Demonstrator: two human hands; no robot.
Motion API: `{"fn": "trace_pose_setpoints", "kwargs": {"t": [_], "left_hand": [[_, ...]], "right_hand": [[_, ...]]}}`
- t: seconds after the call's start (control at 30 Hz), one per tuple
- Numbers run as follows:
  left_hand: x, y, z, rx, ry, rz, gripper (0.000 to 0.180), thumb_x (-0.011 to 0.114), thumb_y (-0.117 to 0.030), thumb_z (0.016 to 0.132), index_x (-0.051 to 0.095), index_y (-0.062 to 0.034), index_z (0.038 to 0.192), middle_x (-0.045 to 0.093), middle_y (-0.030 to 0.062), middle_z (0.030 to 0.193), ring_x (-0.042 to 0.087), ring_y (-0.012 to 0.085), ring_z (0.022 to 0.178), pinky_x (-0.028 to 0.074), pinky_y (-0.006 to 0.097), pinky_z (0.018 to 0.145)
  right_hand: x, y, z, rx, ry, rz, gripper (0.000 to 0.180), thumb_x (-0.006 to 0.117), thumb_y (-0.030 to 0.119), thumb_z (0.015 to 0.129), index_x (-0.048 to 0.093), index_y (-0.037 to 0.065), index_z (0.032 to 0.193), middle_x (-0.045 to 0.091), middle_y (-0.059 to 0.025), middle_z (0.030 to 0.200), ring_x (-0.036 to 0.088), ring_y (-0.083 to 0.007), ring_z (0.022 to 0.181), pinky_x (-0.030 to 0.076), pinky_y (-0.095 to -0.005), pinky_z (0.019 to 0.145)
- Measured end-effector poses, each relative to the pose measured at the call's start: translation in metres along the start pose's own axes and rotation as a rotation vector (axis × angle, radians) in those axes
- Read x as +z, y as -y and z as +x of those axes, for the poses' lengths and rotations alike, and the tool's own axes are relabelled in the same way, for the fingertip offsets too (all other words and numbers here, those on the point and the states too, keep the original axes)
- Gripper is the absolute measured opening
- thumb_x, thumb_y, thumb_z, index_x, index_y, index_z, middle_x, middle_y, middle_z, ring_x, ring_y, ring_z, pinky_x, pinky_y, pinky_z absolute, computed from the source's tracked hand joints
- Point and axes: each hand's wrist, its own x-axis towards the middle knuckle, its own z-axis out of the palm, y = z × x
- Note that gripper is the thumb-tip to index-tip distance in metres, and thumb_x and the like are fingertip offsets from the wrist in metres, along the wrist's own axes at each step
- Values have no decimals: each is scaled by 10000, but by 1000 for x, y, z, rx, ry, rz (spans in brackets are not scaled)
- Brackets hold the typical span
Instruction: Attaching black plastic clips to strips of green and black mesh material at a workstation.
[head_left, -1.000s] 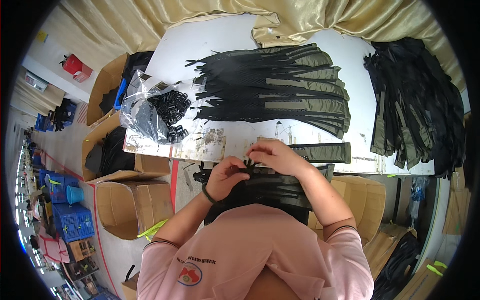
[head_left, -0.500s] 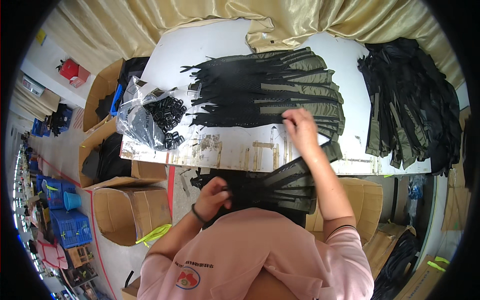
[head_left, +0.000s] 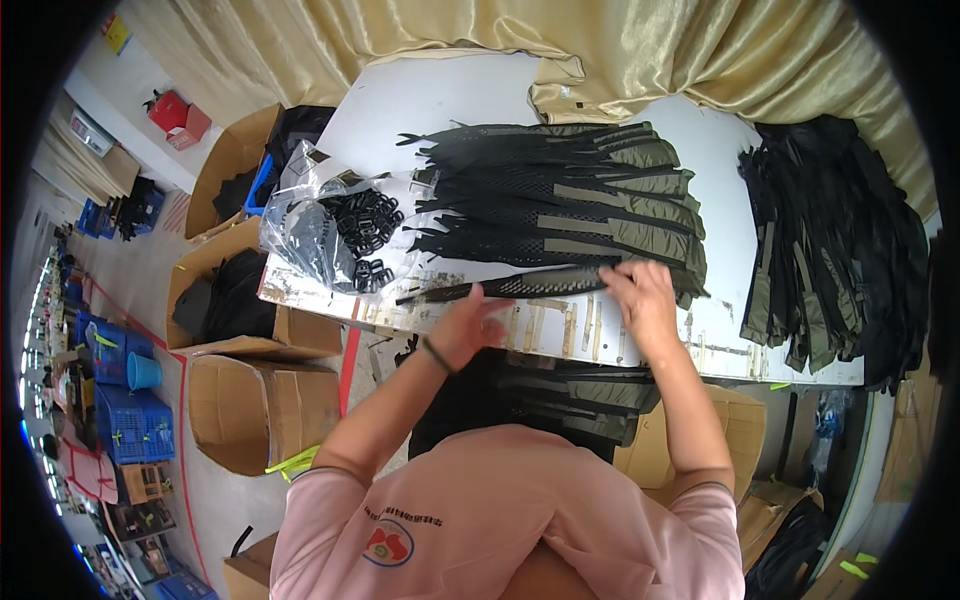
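Observation:
A long black mesh strap piece (head_left: 535, 286) lies along the table's near edge, its thin black tail toward the left. My right hand (head_left: 646, 303) pinches it near its olive-green end, with the fingertips pressed together on the fabric. My left hand (head_left: 466, 328) is just in front of the strap's left part, fingers apart and holding nothing. Whether its fingertips touch the strap I cannot tell. Beyond it, a fanned row of similar black and olive strap pieces (head_left: 570, 195) covers the middle of the table. More such pieces (head_left: 580, 388) are on my lap, partly under the table edge.
Left of the row, a clear plastic bag (head_left: 300, 240) spills black plastic buckles (head_left: 368, 222) onto the white table (head_left: 400, 95). A dark heap of straps (head_left: 830, 240) hangs over the right side. Cardboard boxes (head_left: 228, 410) stand at left; a gold curtain (head_left: 680, 50) borders the far side.
A strap piece has come from my lap onto the table's near edge. My left hand has moved up and forward from the lap, now open. My right hand has moved slightly right and down.

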Motion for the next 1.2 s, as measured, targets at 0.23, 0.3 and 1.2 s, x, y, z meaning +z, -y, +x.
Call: {"fn": "trace_pose_setpoints", "kwargs": {"t": [0.23,0.3,1.2], "left_hand": [[-35,-16,33,220,-249,14,171,589,-207,904,592,-66,1002,634,76,893,597,157,658,477,270,580],[-40,-14,25,272,-250,167,141,587,-147,900,591,-52,1003,634,75,891,601,151,665,483,266,583],[-112,-144,6,216,-362,2081,225,762,-196,680,648,-67,824,636,144,878,614,312,870,479,398,774]], "right_hand": [[-26,-15,-77,121,289,-76,333,636,-2,654,689,120,959,579,-64,923,521,-257,891,389,-378,813],[-35,-22,-83,229,375,-52,309,712,128,672,690,105,979,576,-89,930,510,-275,964,372,-416,886],[130,105,23,343,534,1086,175,588,105,857,638,-5,983,617,-102,871,581,-190,769,457,-292,688]]}}
